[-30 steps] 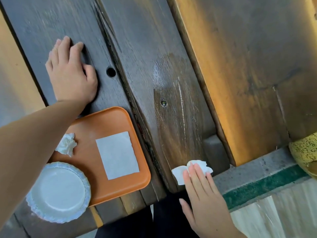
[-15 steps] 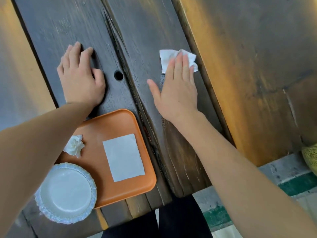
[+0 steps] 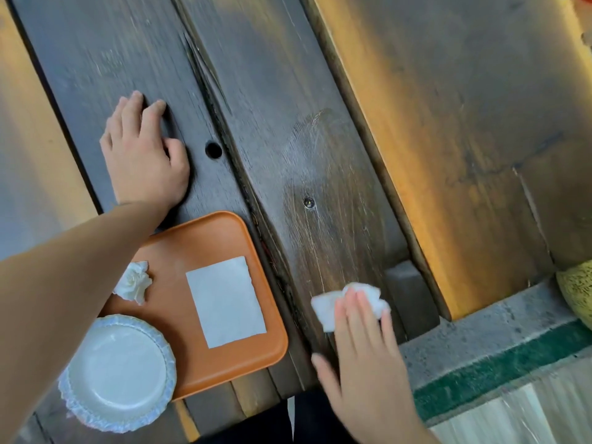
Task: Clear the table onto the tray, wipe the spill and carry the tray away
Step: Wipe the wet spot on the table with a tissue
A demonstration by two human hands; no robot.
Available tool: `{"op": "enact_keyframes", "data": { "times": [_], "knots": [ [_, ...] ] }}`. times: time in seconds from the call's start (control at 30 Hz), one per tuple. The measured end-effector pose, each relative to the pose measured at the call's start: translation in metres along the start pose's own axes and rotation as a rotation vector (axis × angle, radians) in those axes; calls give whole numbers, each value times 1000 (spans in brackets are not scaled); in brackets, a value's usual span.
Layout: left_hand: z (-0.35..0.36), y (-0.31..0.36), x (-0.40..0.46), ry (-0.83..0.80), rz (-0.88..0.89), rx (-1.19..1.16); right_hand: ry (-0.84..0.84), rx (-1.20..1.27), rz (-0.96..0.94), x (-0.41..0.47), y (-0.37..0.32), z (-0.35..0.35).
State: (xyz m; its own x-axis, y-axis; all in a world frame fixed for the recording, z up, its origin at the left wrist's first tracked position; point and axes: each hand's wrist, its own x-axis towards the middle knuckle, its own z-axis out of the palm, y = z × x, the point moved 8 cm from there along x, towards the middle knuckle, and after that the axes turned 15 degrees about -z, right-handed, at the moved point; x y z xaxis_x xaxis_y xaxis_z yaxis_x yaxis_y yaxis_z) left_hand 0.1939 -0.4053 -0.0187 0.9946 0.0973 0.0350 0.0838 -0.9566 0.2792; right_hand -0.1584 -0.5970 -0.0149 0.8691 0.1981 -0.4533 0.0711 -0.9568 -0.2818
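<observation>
An orange tray [image 3: 179, 309] lies on the dark wooden table [image 3: 256, 91] near its front edge. On it are a flat white napkin [image 3: 226, 301], a crumpled white tissue [image 3: 133, 282] and a white paper plate [image 3: 118, 373] that overhangs the tray's near corner. My left hand [image 3: 144, 152] rests flat on the wood just beyond the tray, fingers together, holding nothing. My right hand [image 3: 362, 357] presses a white wiping tissue [image 3: 326, 307] flat onto the plank near the front edge. A faint wet smear [image 3: 317, 161] streaks the plank beyond it.
A round hole [image 3: 213, 149] and a screw head [image 3: 308, 202] mark the planks. A lighter wooden bench [image 3: 448, 123] runs along the right. Below it is a concrete kerb with a green stripe [image 3: 499, 370]. A yellow-green object [image 3: 576, 293] shows at the right edge.
My right hand has dragged the wiping tissue back from the far part of the plank to the front edge. The left hand has stayed in place.
</observation>
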Motion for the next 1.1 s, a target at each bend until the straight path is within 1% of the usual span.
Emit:
{"op": "enact_keyframes", "data": {
  "times": [0.1,0.17,0.27,0.33,0.43,0.57,0.63,0.7,0.77,0.93,1.03,1.1],
  "knots": [
    [0,0,0,2,5,-4,139,0,143,64,41,-52],
    [0,0,0,10,6,-3,210,35,197,115,64,-85],
    [0,0,0,13,3,5,279,49,198,182,75,-118],
    [1,0,1,8,0,11,287,33,187,199,72,-122],
    [0,0,1,5,-2,16,265,11,104,177,48,-104],
    [0,0,1,1,-4,10,129,-6,-88,93,-3,-46],
    [0,0,1,0,-2,11,68,-27,-111,47,-9,-25],
    [0,0,1,0,0,13,31,-22,-89,9,-1,-13],
    [0,0,1,1,-1,12,62,-22,-65,-13,9,-16],
    [-1,1,1,2,-3,4,253,22,-5,-4,21,-42],
    [0,1,0,-5,-3,3,233,62,27,16,22,-47],
    [-1,1,0,-6,-5,4,195,78,-22,27,15,-49]
  ]
}}
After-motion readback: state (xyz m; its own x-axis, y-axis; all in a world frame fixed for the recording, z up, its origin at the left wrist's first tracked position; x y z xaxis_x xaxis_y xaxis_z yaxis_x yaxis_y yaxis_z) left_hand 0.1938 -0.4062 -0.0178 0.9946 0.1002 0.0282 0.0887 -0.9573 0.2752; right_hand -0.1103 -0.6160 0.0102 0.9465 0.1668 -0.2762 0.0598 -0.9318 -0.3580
